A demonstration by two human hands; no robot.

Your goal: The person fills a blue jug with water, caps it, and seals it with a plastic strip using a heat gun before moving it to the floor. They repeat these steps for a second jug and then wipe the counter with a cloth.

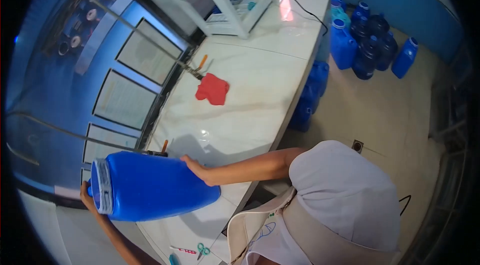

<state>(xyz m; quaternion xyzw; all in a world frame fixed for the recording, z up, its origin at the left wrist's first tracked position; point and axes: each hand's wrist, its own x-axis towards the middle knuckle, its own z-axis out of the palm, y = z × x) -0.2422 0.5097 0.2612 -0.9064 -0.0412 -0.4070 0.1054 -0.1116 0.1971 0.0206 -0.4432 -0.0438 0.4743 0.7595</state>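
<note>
A big blue plastic water container (155, 185) is tilted onto its side above the counter, its wide mouth and pale threaded neck pointing left. My left hand (87, 195) is at the mouth end, its fingers curled about a blue part beside the rim. Toward the base, my right hand (197, 169) grips the container's upper side, with some fingers hidden. A red cloth (213, 89) lies crumpled on the white tiled counter (245, 100), beyond my right hand.
Green-handled scissors (202, 250) and a pink-and-white toothbrush-like item (183, 250) lie near the counter's close end. Faucets with orange levers (202, 61) line the window side. A white rack (225, 5) stands farther along. Several blue jugs (343, 45) stand on the floor.
</note>
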